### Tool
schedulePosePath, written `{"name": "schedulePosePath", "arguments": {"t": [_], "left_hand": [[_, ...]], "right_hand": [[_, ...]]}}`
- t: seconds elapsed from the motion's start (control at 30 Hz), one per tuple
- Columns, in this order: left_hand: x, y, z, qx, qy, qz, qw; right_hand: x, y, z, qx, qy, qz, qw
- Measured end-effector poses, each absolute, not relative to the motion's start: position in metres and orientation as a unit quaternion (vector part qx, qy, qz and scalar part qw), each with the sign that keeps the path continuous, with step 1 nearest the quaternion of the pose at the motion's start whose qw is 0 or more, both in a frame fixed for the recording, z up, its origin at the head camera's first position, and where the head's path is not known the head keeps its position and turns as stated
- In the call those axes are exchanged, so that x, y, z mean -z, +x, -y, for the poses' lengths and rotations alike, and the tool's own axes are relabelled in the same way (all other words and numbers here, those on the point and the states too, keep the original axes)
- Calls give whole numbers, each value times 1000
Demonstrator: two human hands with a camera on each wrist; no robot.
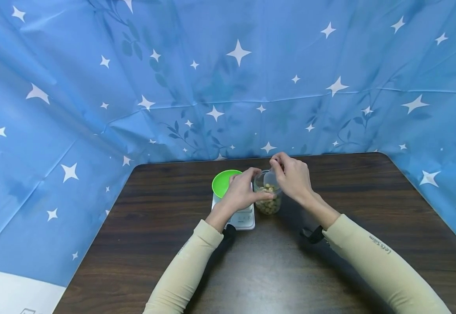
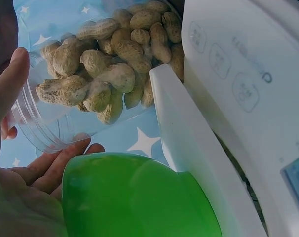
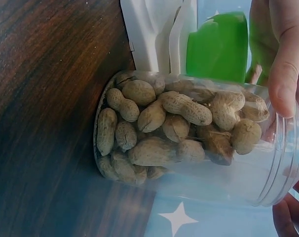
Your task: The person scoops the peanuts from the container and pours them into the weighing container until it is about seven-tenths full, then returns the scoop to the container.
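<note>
A clear plastic jar (image 1: 268,205) of unshelled peanuts (image 3: 176,116) stands upright on the table. My left hand (image 1: 240,192) grips it near the rim, thumb on the near side and fingers toward the far side. Above the mouth, my right hand (image 1: 292,176) pinches the top of a translucent scoop (image 1: 269,178), which reaches down into the jar toward the peanuts. Its lower part is hard to make out among them. Left of the jar, a green bowl (image 1: 221,183) sits on a white kitchen scale (image 1: 245,221), partly hidden behind my left hand.
The dark wood-grain table (image 1: 165,218) extends to both sides and toward me. A blue curtain with white stars (image 1: 235,87) hangs along its back edge and left side. The scale's buttons (image 2: 245,91) are close beside the jar.
</note>
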State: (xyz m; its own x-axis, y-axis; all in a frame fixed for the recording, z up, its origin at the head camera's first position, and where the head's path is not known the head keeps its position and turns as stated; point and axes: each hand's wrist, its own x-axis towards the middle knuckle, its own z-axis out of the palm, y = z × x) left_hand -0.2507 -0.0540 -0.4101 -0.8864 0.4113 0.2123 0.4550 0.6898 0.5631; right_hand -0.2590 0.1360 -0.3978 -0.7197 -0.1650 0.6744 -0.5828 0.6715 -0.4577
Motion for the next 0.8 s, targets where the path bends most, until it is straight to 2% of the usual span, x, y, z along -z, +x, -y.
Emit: {"name": "schedulePosePath", "arguments": {"t": [0.8], "left_hand": [[410,-250,55,328,-240,913,26]], "right_hand": [[399,-259,-135,-348,214,856,317]]}}
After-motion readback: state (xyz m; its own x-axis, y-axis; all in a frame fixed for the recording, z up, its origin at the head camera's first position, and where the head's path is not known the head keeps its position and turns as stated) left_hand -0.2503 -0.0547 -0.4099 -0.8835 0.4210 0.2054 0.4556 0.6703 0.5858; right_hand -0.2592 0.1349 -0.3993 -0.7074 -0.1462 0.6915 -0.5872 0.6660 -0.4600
